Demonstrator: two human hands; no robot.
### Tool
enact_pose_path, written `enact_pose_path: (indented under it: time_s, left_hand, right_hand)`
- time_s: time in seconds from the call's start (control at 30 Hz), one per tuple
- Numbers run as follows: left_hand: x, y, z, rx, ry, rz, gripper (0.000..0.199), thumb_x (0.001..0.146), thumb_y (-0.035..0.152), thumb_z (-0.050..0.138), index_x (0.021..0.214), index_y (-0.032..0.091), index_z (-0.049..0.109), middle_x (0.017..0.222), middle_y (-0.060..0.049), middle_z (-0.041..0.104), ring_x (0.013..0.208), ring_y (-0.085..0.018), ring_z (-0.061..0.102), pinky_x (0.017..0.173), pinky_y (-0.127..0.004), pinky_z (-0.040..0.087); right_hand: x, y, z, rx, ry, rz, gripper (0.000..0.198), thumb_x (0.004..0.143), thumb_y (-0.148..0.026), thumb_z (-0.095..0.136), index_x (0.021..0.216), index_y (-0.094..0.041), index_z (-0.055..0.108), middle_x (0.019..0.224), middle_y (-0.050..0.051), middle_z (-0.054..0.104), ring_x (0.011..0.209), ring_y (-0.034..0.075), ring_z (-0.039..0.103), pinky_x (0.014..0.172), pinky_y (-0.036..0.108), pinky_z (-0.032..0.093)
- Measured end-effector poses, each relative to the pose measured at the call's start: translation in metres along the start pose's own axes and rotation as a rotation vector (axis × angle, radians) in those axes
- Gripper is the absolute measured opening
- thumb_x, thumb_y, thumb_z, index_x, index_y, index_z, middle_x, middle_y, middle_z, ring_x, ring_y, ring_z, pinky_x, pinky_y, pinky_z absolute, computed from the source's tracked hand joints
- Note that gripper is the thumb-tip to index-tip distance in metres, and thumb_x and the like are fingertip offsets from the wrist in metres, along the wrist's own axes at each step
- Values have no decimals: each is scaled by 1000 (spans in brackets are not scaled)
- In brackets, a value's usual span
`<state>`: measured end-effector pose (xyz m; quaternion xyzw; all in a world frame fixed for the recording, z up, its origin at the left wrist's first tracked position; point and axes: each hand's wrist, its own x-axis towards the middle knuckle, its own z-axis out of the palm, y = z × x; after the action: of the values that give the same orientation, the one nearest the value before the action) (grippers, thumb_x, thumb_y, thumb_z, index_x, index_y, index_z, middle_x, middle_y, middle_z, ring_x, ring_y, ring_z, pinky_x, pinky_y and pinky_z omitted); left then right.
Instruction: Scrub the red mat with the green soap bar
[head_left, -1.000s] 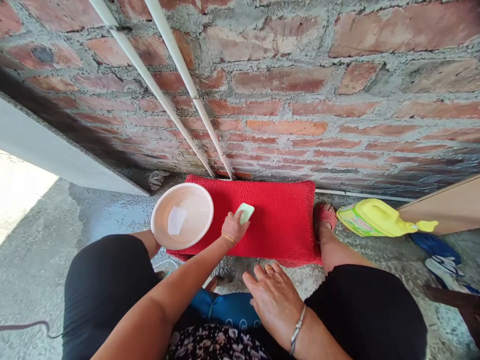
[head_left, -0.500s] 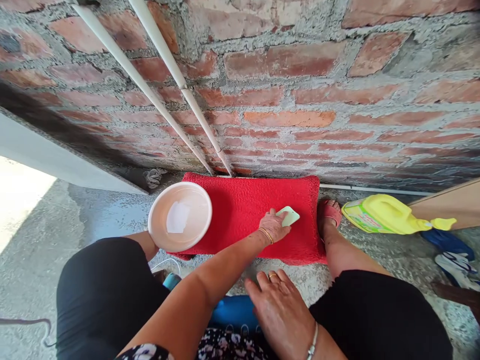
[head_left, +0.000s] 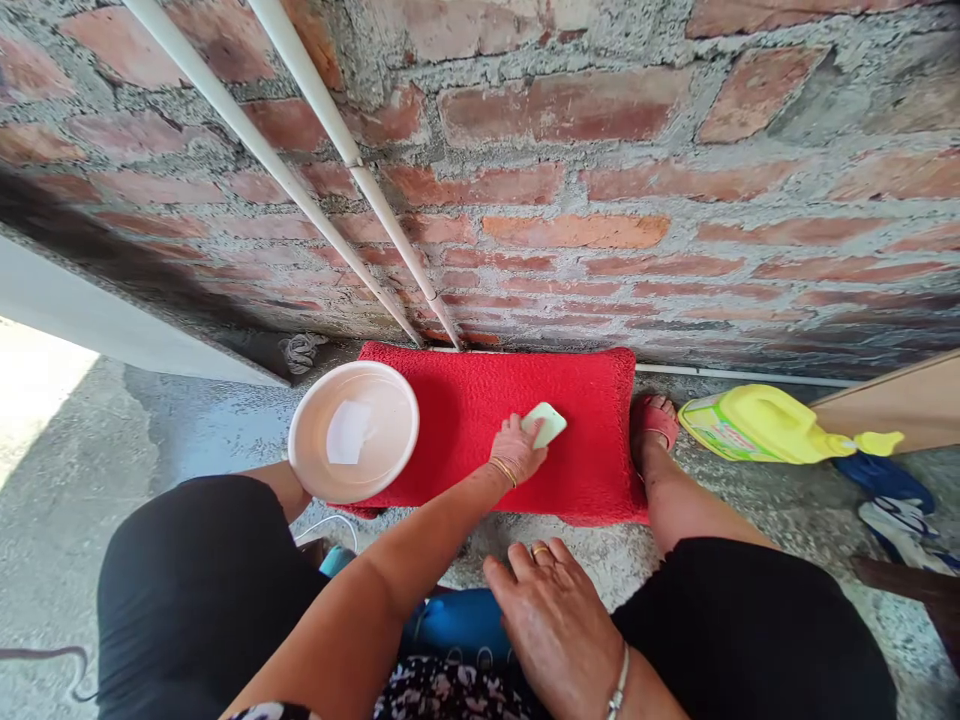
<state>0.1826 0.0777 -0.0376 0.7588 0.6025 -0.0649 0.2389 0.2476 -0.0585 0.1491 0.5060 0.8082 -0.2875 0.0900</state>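
My left hand [head_left: 519, 447] is closed on a pale green, flat, round-cornered phone case [head_left: 550, 428], at the middle right of a red fuzzy cloth [head_left: 465, 420]. The cloth drapes over a low surface between my legs. My right hand [head_left: 551, 620] hangs palm down near my lap with fingers loosely apart, holding nothing. On the cloth's left end sits a pale pink basin [head_left: 397, 450] that looks to hold water, with a white rectangular patch [head_left: 347, 432] in it.
A yellow jug [head_left: 772, 422] lies on the concrete floor at right, beside my sandalled foot [head_left: 656, 428]. Ahead stands a brick wall [head_left: 570, 232] with white pipes [head_left: 390, 215]. A crumpled rag [head_left: 302, 352] lies at left. Shoes [head_left: 900, 520] rest at far right.
My left hand has slid leftward over the red cloth with the pale green phone case. My right hand has stayed nearly in place. The view has shifted slightly.
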Motion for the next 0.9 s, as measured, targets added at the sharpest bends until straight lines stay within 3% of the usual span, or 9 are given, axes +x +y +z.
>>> enact_pose_path:
  time_s: [0.07,0.1,0.3,0.4,0.47,0.6,0.67,0.8,0.9]
  left_hand:
    - [-4,4,3,4,8,120,62,78,53,52,136,35,36,120,-9,43,105,-26,47,86,-37,41]
    - [-2,-2,-1,-9,50,91,61,79,53,51,135,34,36,119,-9,43,104,-26,47,86,-37,42]
    - [45,-65,-56,-161,332,-602,55,84,54,41,132,26,41,108,-13,49,92,-25,55,80,-38,43]
    - [60,-57,-56,-181,319,-712,56,85,52,41,133,24,39,110,-14,48,94,-26,56,80,-38,44]
    - [55,-32,-42,-144,247,-572,56,84,50,43,134,24,38,115,-15,47,98,-26,54,82,-38,44]
    - [11,25,-5,-69,-104,181,64,76,54,54,133,30,40,120,-9,45,107,-26,49,89,-38,43]
    - [-17,35,6,-46,-214,429,66,75,55,54,134,30,39,120,-8,46,109,-28,48,92,-42,42]
    - [-58,4,10,-20,-295,441,66,75,51,56,134,28,40,117,-8,48,106,-26,51,92,-40,42]
    - [-70,-45,0,-5,-178,272,67,75,50,56,134,23,39,118,-10,49,107,-26,50,96,-39,39]
  right_hand:
    - [0,1,-1,3,-5,11,32,87,-15,44,114,-23,59,103,10,63,96,23,57,90,41,37]
    - [-1,1,-1,5,-4,12,33,86,-16,45,115,-24,59,105,10,62,96,24,57,90,42,36]
    - [-4,2,6,10,15,-2,32,86,-16,45,114,-24,59,105,10,63,99,25,56,95,44,33]
    - [-4,2,9,5,32,-10,33,86,-15,44,114,-24,59,105,10,62,100,25,56,95,44,32]
    - [-3,2,8,-1,45,-8,34,86,-14,44,115,-25,58,105,9,62,99,25,56,95,43,32]
    - [1,2,-1,-7,33,9,31,85,-13,45,110,-24,59,100,8,63,93,23,58,90,41,35]
    - [3,5,-6,-4,19,-11,28,84,-16,49,109,-25,59,98,7,63,93,22,58,88,39,36]
    - [6,16,-10,-23,-5,12,30,84,-22,52,113,-25,57,103,7,62,99,23,56,89,39,35]
    - [8,22,-6,-55,-56,80,31,84,-24,53,114,-23,56,106,9,62,100,24,56,89,39,35]
